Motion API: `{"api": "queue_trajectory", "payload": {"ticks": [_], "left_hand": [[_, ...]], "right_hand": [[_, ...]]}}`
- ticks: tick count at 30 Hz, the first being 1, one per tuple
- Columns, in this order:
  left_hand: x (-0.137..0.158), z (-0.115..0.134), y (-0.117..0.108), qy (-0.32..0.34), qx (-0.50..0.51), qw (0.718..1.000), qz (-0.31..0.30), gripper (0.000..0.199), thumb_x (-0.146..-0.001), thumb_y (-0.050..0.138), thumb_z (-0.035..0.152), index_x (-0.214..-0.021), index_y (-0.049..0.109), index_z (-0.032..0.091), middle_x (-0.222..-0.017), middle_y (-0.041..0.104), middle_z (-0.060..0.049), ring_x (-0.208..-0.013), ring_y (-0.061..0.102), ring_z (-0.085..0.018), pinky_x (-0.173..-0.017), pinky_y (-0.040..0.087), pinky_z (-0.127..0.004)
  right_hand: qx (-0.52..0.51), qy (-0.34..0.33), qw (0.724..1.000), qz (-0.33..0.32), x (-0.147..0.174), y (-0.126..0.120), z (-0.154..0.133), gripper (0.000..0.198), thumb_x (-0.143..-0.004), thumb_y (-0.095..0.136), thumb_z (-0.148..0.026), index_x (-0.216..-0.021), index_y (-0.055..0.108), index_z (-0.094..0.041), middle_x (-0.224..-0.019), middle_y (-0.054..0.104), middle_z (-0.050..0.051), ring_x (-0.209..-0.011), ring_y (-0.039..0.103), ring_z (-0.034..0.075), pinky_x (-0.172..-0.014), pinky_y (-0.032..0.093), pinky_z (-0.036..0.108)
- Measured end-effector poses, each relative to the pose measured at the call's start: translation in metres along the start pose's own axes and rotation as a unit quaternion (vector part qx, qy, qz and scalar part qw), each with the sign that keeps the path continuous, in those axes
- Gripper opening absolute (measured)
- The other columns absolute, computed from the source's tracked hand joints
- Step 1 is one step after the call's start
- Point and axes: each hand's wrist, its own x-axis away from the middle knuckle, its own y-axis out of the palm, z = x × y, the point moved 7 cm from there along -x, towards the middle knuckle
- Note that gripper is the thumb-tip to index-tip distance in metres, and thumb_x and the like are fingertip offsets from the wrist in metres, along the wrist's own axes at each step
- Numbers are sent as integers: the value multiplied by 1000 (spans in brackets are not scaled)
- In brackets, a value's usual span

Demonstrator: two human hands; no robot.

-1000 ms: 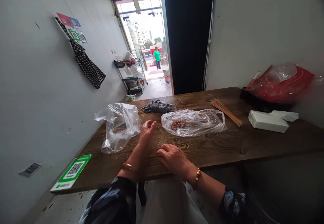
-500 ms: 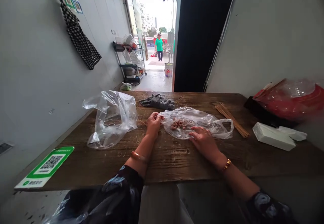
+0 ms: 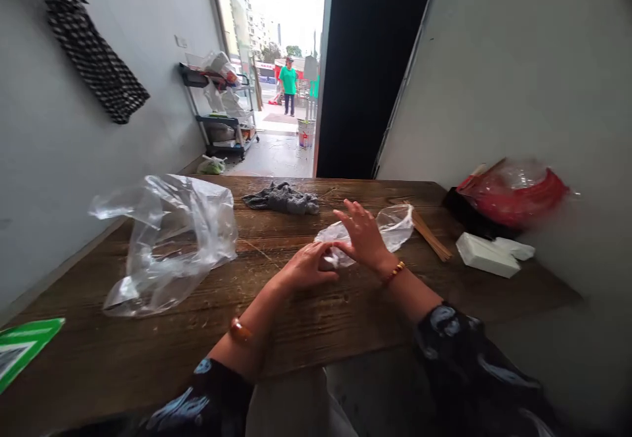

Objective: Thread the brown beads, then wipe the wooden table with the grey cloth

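A clear plastic bag (image 3: pixel 399 225) lies crumpled on the wooden table, partly covered by my hands. My right hand (image 3: pixel 364 234) is over its near left part, fingers raised and spread. My left hand (image 3: pixel 307 267) reaches in from the left, thumb apart from the fingers, its fingertips at the bag's left end beside my right thumb. Neither hand visibly grips the plastic. The small brown pieces inside the bag are hidden from this angle. Just beyond the bag's right end, a bundle of thin wooden sticks (image 3: pixel 430 236) rests on the table.
On the left sits a large clear plastic bag (image 3: pixel 210 226). A grey cloth (image 3: pixel 286 199) lies behind my hands. To the right are a white tissue pack (image 3: pixel 486 256) and a red plastic-wrapped bundle (image 3: pixel 523 193). A green code card (image 3: pixel 42 335) occupies the near left corner.
My view has turned right. Both hands have come closer together over the bag, and the right fingers have lifted and spread. The bag is bunched smaller, its brown pieces now out of sight.
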Motion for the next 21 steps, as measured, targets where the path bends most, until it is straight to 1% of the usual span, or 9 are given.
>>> {"api": "queue_trajectory", "payload": {"ticks": [2,3,6,8,11,14,17,19,21], "left_hand": [[-5,-5,3,19,-61,998,-16,48,-54,75,14,-102,72,22,-93,72,-6,-89,64,-26,-84,48,-36],[-8,-10,2,12,-68,998,-6,45,-58,69,12,-103,72,22,-92,72,-5,-87,65,-25,-83,48,-36],[-12,-27,-13,-46,-48,994,89,49,-62,64,12,-109,69,22,-79,70,-2,-74,64,-21,-76,48,-33],[-9,-34,-19,-97,30,987,129,48,-62,67,16,-110,67,20,-65,65,2,-60,60,-18,-64,47,-29],[-2,-33,-11,-154,246,951,107,51,-62,77,25,-110,63,19,-68,67,2,-57,60,-16,-56,46,-25],[2,-20,-4,-177,410,892,69,55,-61,84,28,-110,61,17,-87,72,-4,-73,67,-17,-65,52,-25],[1,-13,-13,-173,467,863,81,46,-69,81,27,-110,62,16,-99,73,-8,-82,70,-20,-74,56,-30],[1,-20,-26,-172,481,849,134,38,-74,76,28,-107,63,17,-98,73,-8,-80,71,-19,-71,58,-32],[4,-32,-36,-190,482,832,197,28,-77,71,27,-101,63,16,-86,72,-5,-69,69,-16,-62,56,-27]], "right_hand": [[-83,40,993,-69,4,18,16,74,-81,73,-35,-145,41,-17,-152,39,17,-140,35,36,-113,27,57],[-97,42,990,-89,8,24,17,72,-83,70,-38,-145,40,-17,-147,47,16,-134,45,32,-110,35,51],[-127,53,987,-85,22,31,5,61,-91,60,-39,-145,39,-18,-139,56,11,-124,55,22,-105,44,38],[-172,36,982,-62,28,33,-17,67,-87,65,-44,-145,39,-21,-140,54,10,-126,52,21,-106,44,37],[-201,4,980,-10,33,34,-45,76,-76,77,-43,-142,44,-24,-142,50,10,-133,43,25,-111,39,43],[-210,18,977,41,31,34,-44,43,-81,72,-31,-122,60,-24,-126,59,8,-120,53,23,-105,44,41],[-235,32,967,89,28,15,-17,9,-87,60,-21,-93,67,-23,-98,65,4,-93,62,18,-87,52,33],[-212,44,962,164,29,-18,14,10,-85,56,-18,-87,65,-21,-90,65,4,-88,63,18,-83,52,32],[-154,64,959,227,32,-57,53,13,-84,54,-19,-91,64,-21,-97,66,5,-94,62,20,-87,50,35]]}}
